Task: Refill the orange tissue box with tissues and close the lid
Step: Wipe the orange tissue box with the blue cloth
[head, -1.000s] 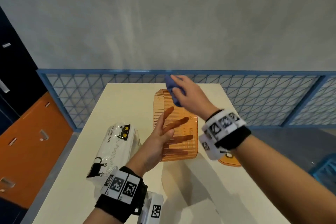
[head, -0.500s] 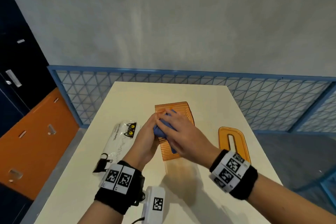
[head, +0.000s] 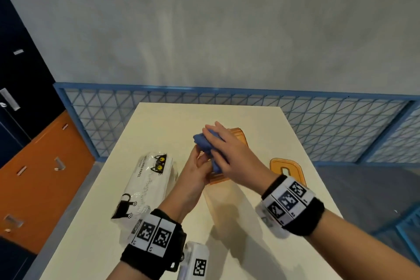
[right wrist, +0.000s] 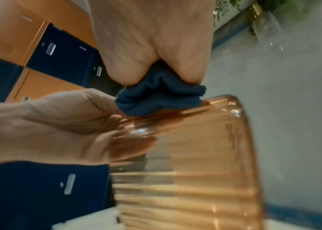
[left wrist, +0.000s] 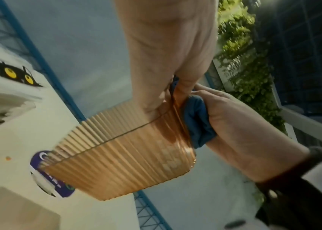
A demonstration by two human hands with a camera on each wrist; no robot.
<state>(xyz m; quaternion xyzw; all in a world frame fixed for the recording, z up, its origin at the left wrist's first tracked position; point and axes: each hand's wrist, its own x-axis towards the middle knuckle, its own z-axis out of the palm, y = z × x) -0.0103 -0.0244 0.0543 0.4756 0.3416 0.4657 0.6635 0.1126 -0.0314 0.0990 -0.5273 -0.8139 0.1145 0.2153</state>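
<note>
The orange tissue box (head: 238,137) stands lidless near the middle of the table (head: 163,118), its long axis running from the near edge toward the far edge. The left hand (head: 195,171) steadies it at the near left corner, fingers curled over the rim and reaching inside the ribbed wall, as the left wrist view shows. The right hand (head: 227,152) is clenched on a folded blue cloth (head: 204,143) and presses it against the box's left rim; the right wrist view shows the cloth bunched between thumb and fingers, touching the rim.

The tissue pack (head: 147,186), printed with black cats, lies just left of the box, toward the table's left edge, its long axis roughly parallel to the box. The left hand is the nearer to it; the right would have to cross over the box. The orange lid (head: 276,163) lies flat on the right side of the table, apart from the box and partly hidden by the right wrist; the right hand is the nearer to that.

Judgement: the box is being wiped, and filling is not yet begun. Open table remains at the far edge and toward the near edge; the pack sits close to the left edge, so any sideways pull there risks a drop.
</note>
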